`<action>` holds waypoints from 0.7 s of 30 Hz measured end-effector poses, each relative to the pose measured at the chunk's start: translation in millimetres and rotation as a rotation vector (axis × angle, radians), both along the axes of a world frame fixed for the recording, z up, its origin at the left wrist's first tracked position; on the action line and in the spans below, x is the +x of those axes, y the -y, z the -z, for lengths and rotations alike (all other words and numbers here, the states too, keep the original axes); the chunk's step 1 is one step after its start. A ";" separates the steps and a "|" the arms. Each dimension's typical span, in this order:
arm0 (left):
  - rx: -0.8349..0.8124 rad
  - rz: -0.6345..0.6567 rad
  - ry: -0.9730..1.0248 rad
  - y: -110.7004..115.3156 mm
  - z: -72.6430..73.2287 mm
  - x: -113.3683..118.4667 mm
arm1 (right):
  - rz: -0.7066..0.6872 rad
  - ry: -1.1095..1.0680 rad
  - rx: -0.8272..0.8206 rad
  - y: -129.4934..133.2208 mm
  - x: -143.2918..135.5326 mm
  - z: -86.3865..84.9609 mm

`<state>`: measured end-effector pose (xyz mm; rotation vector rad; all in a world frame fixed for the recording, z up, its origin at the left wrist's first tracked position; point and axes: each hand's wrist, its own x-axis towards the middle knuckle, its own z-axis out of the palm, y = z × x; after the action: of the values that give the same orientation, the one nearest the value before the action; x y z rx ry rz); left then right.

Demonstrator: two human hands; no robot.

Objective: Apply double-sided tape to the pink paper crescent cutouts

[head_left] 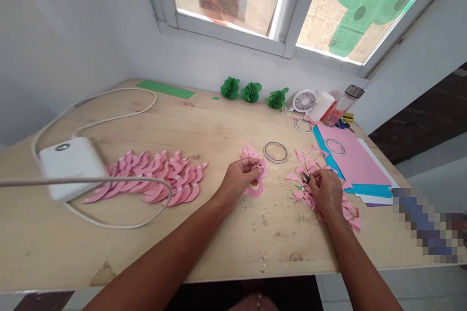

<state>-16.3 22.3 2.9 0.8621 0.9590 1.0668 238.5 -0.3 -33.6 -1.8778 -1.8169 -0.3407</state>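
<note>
Pinching a pink paper cutout (257, 191) in your left hand (245, 174), you clamp your right hand (326, 190) around small scissors (306, 178) over pink scraps (352, 215) on the wooden surface (233, 233).

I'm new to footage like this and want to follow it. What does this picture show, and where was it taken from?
There is no machine here, just a person's two bare hands, seen from a camera worn on the head that looks forward and down. The left hand pinches a piece of pink paper. The right hand holds a small tool, perhaps scissors, over pink scraps.

On the wooden table, curved pink pieces lie beside a white device on the left. A tape ring lies near the middle, and green paper shapes stand towards the wall.
</note>
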 end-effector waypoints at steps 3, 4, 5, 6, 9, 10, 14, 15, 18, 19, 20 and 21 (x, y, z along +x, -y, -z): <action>0.025 0.007 0.007 0.4 -0.1 -0.5 | 0.027 -0.073 -0.011 0.4 -0.4 1.1; 0.031 0.009 0.008 0.4 0.1 -0.5 | 0.033 -0.098 -0.016 0.5 -0.4 1.6; 0.033 0.009 0.008 0.3 0.4 -0.5 | 0.042 -0.120 -0.020 0.5 -0.4 2.1; 0.033 0.009 0.007 0.3 0.7 -0.5 | 0.052 -0.139 -0.022 0.4 -0.2 2.6; 0.030 0.007 0.006 0.8 0.6 0.0 | 0.088 -0.182 -0.016 -0.8 1.2 3.6; 0.028 0.003 0.006 1.2 0.2 0.1 | 0.097 -0.199 -0.008 -1.2 2.0 3.3; 0.014 -0.013 -0.004 3.1 -1.5 1.0 | 0.119 -0.322 0.057 0.2 2.2 -5.9; 0.013 -0.015 -0.008 3.5 -1.7 1.2 | 0.120 -0.367 0.075 1.8 -0.1 -10.6; 0.013 -0.014 -0.016 4.2 -1.2 2.0 | 0.060 -0.559 0.035 8.4 -17.3 -28.0; 0.016 -0.012 -0.016 4.2 -0.6 2.3 | 0.012 -0.648 -0.009 10.5 -26.5 -33.7; 0.021 -0.010 -0.016 4.1 0.0 2.6 | -0.049 -0.730 -0.066 12.1 -37.1 -38.6; 0.028 -0.011 -0.015 3.9 0.8 2.9 | -0.102 -0.819 -0.107 13.0 -48.6 -42.5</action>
<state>-13.4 18.4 2.1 0.8892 0.9642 1.0867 189.9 -13.3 8.9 -1.6228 -1.3546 0.5081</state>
